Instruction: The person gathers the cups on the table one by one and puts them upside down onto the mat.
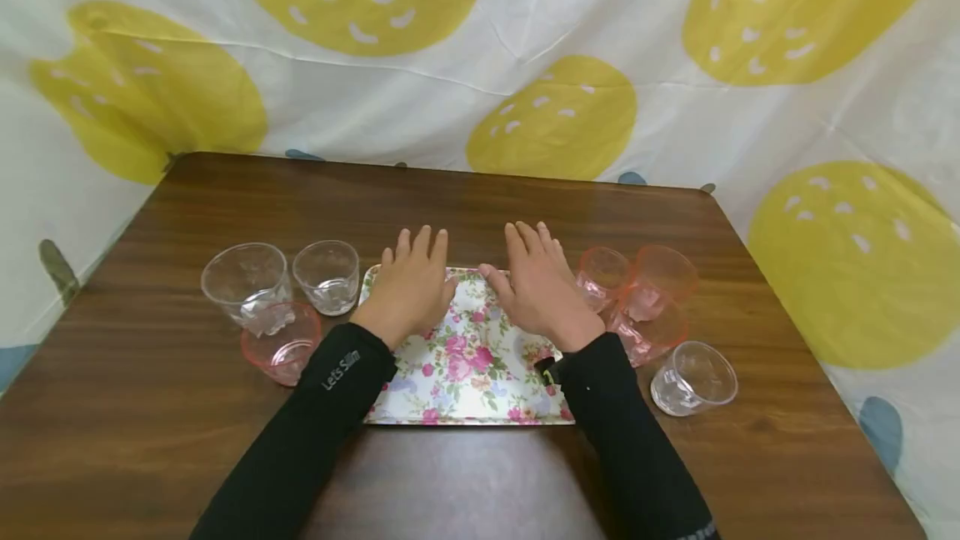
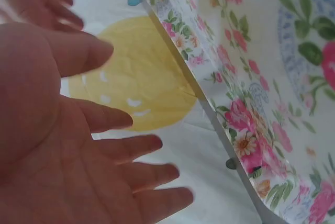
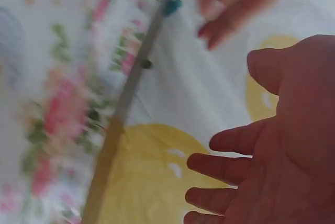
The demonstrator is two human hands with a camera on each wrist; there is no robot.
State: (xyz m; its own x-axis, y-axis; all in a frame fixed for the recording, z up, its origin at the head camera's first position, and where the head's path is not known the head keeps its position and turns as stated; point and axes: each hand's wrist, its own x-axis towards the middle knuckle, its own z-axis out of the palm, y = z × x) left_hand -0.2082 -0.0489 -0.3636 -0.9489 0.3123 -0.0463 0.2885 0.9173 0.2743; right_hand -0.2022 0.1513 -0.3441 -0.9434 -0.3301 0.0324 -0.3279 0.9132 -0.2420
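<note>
The left hand point(image 1: 412, 286) has its fingers straight and a little spread, pointing away from the person, and it grips nothing. The right hand point(image 1: 543, 286) is held likewise, its fingers extended and its thumb reaching toward the left thumb, with a gap between the two. Under both hands lies a flowered tray point(image 1: 480, 394); its far edge passes below the fingers, and the fingertips reach past that edge, while most of its surface spreads from beneath the thumbs back toward the sleeves. Both wrist views show bare palms with this edge alongside the fingers, though from these angles I cannot be sure whether any part of either hand touches the tray. Left of the left fingers stand a small clear glass point(image 1: 327, 280), nearest to them, and a large clear glass point(image 1: 243, 273) farther out; a pink cup point(image 1: 283, 347) sits nearer the person than those fingertips, by the left sleeve point(image 1: 300, 440). Right of the right fingers, close by the hand, is a small pink cup point(image 1: 600, 275), with two larger pink cups point(image 1: 648, 327) clustered beyond it. Another clear glass point(image 1: 693, 382) stands farther back from the right fingertips, beside the right sleeve point(image 1: 630, 440). Everything rests on a brown table point(image 1: 135, 448).
</note>
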